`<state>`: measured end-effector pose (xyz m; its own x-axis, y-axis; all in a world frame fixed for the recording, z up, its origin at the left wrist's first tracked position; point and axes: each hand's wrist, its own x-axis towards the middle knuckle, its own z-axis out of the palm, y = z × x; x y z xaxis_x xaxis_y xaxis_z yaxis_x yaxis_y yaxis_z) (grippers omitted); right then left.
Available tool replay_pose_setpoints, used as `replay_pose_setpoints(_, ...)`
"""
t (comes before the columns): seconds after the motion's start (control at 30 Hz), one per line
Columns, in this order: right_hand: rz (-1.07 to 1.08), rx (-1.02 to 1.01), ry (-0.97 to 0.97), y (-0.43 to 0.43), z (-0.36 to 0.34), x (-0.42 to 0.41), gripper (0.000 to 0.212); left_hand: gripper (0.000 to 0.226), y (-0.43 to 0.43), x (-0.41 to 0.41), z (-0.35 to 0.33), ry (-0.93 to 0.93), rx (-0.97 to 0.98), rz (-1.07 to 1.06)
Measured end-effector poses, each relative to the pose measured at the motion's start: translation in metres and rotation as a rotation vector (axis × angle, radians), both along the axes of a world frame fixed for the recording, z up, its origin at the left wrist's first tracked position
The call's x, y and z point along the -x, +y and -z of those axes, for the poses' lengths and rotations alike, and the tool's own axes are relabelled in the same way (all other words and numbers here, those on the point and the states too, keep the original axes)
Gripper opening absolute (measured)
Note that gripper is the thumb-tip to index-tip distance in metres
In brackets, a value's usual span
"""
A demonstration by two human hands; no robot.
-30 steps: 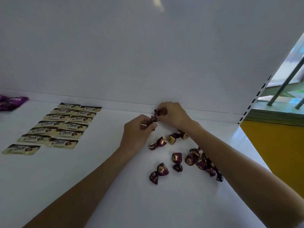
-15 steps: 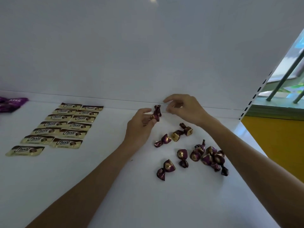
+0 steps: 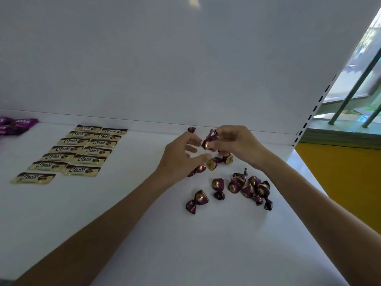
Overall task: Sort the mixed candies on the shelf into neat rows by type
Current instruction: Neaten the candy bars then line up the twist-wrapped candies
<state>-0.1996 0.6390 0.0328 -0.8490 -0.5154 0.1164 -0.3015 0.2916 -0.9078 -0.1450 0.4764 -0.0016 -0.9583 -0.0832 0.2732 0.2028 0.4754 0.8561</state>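
My right hand pinches one purple-and-gold twist candy just above the white shelf. My left hand hovers beside it with fingers spread and nothing in them. A single twist candy lies against the back wall. Under my hands lie three more twist candies. A loose pile of the same candies sits in front of my right wrist, with two stray ones to its left.
Cream Choco bars lie in two neat columns on the left. Purple KISS packets sit at the far left edge. The shelf's right end drops off to a yellow floor.
My left hand let go of its candy, which now lies by the back wall, and its fingers opened. My right hand, open half a second ago, now grips a candy.
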Motion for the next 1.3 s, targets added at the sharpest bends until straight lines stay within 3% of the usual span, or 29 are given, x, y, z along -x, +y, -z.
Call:
replay_pose_setpoints(0.13, 0.118, -0.070, 0.061, 0.013, 0.006, 0.011, 0.023, 0.049, 0.000, -0.004, 0.003, -0.163, 0.334, 0.089)
replay_pose_setpoints(0.23, 0.195, -0.136, 0.083, 0.019, 0.012, 0.019, 0.018, 0.035, -0.004, -0.003, 0.003, -0.193, 0.442, 0.120)
replay_pose_setpoints(0.33, 0.237, -0.239, 0.122, 0.014, 0.012, 0.029, 0.016, 0.016, -0.010, -0.004, 0.003, -0.142, 0.355, 0.120)
replay_pose_setpoints(0.6, 0.163, -0.465, 0.231, -0.027, 0.027, 0.056, 0.023, 0.026, -0.020, -0.001, 0.003, -0.183, 0.093, 0.026)
replay_pose_setpoints(1.3, 0.311, -0.400, 0.188, -0.018, 0.021, 0.056, 0.021, 0.019, -0.034, 0.012, 0.000, -0.232, -0.148, 0.021)
